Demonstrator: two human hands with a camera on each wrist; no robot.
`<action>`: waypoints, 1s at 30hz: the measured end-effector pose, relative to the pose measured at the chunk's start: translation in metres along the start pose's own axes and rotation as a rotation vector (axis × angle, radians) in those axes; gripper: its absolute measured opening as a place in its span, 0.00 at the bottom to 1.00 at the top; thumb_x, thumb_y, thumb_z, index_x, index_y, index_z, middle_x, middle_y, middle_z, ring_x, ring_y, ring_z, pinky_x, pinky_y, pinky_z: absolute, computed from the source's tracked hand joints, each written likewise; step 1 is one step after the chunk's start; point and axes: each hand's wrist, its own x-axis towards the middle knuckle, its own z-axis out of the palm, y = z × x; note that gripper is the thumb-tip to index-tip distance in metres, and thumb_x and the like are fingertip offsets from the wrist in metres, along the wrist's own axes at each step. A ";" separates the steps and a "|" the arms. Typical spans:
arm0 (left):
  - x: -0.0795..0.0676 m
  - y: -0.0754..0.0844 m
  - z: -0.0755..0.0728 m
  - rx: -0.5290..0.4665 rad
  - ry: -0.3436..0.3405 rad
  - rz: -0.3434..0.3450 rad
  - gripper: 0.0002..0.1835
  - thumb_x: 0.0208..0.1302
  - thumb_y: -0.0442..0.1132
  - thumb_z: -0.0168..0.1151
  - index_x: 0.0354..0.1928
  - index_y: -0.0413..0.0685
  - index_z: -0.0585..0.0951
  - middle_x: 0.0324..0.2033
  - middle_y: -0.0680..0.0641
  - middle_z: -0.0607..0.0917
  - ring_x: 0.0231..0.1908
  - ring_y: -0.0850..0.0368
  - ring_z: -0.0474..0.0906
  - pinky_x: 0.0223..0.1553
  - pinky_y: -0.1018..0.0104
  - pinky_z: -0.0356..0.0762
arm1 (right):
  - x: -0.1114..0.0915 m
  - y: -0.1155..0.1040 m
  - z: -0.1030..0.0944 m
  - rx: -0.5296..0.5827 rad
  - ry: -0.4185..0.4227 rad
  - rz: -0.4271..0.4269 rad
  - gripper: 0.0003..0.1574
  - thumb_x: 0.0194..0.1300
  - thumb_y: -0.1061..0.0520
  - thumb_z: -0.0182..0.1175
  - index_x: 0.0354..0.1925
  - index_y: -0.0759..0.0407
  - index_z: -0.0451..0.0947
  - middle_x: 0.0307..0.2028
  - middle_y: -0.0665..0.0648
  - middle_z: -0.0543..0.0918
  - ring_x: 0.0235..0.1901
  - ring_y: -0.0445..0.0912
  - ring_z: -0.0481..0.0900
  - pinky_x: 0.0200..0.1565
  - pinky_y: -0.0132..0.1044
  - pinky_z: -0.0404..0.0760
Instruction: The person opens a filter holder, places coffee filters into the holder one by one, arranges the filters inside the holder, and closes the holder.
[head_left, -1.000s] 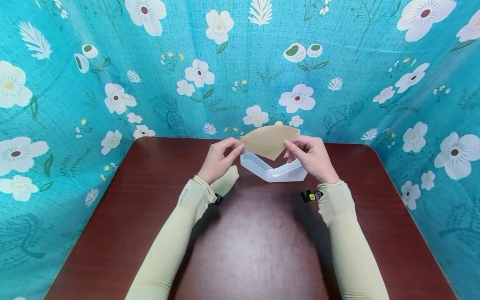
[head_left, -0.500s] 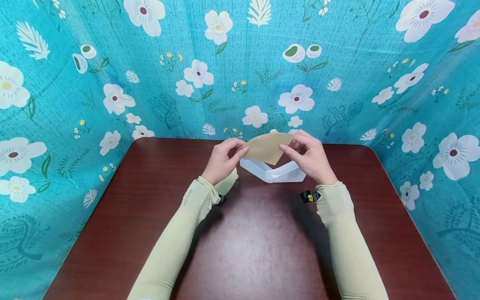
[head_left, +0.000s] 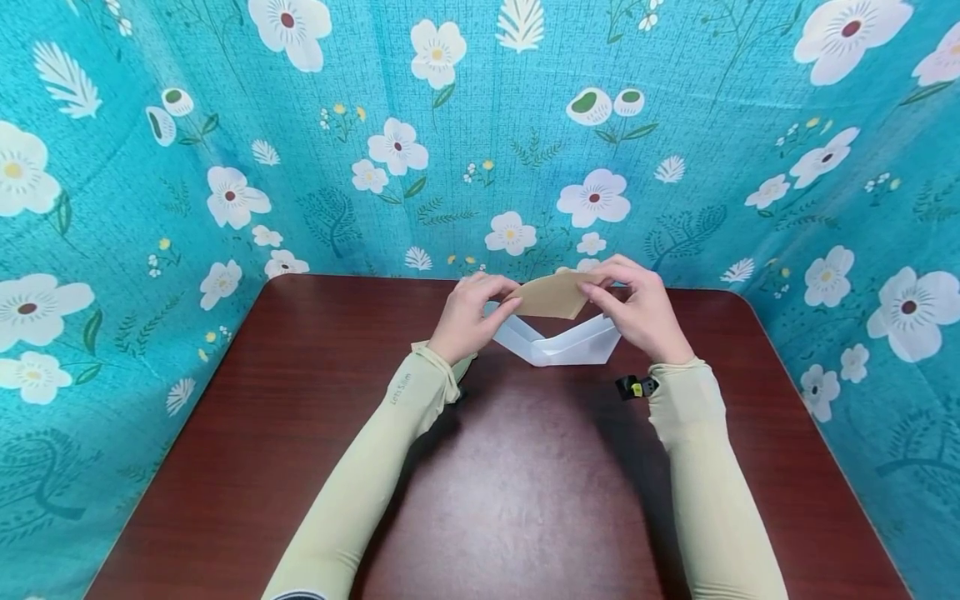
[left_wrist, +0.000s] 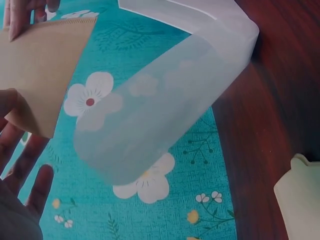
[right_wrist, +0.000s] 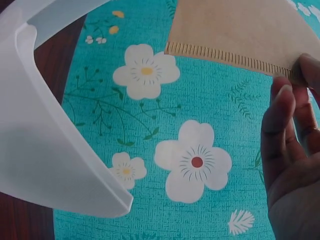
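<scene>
Both hands hold a brown paper coffee filter (head_left: pixel 551 297) up in the air, its crimped seam plain in the right wrist view. My left hand (head_left: pixel 476 317) pinches its left corner between thumb and fingers. On the other side, my right hand (head_left: pixel 637 310) pinches the right edge near the crimped seam. Just beneath and behind the filter stands a white V-shaped holder (head_left: pixel 577 348) with two raised arms, partly hidden by the hands. Its frosted arm (left_wrist: pixel 145 110) fills the middle of the left wrist view.
Beside my left wrist, a pale fan-shaped piece (left_wrist: pixel 305 200) with a small tab lies on the dark red table (head_left: pixel 555 467), mostly hidden by the sleeve in the head view. A blue flowered cloth (head_left: pixel 465 125) hangs behind the table and along both sides.
Both hands have shifted a little to the right with the filter. The filter has dropped slightly and tipped, so less of its face shows. The white holder has stayed in place.
</scene>
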 end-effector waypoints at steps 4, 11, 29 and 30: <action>0.004 0.003 0.007 0.056 -0.006 -0.005 0.07 0.73 0.41 0.65 0.46 0.49 0.88 0.39 0.51 0.90 0.44 0.55 0.81 0.64 0.54 0.71 | 0.000 0.004 -0.002 -0.012 0.017 0.005 0.08 0.67 0.56 0.71 0.45 0.52 0.90 0.41 0.50 0.85 0.41 0.38 0.78 0.35 0.26 0.78; 0.008 0.007 0.017 0.132 -0.030 -0.030 0.06 0.73 0.42 0.66 0.45 0.51 0.88 0.38 0.53 0.90 0.43 0.56 0.80 0.60 0.55 0.72 | 0.000 0.005 -0.010 -0.030 0.067 -0.010 0.13 0.68 0.60 0.69 0.51 0.54 0.90 0.41 0.54 0.88 0.37 0.37 0.78 0.33 0.25 0.76; 0.016 0.020 0.042 0.346 -0.076 0.000 0.07 0.74 0.44 0.63 0.50 0.58 0.86 0.42 0.58 0.91 0.45 0.60 0.83 0.64 0.56 0.69 | -0.006 0.023 -0.031 -0.172 0.008 0.046 0.12 0.71 0.54 0.67 0.51 0.53 0.89 0.43 0.55 0.88 0.35 0.42 0.81 0.32 0.26 0.78; 0.017 0.020 0.044 0.354 -0.077 -0.005 0.07 0.75 0.44 0.63 0.50 0.58 0.86 0.42 0.59 0.91 0.45 0.61 0.83 0.64 0.57 0.69 | -0.006 0.024 -0.031 -0.172 0.004 0.049 0.12 0.71 0.54 0.67 0.51 0.53 0.89 0.43 0.55 0.88 0.34 0.45 0.82 0.32 0.27 0.78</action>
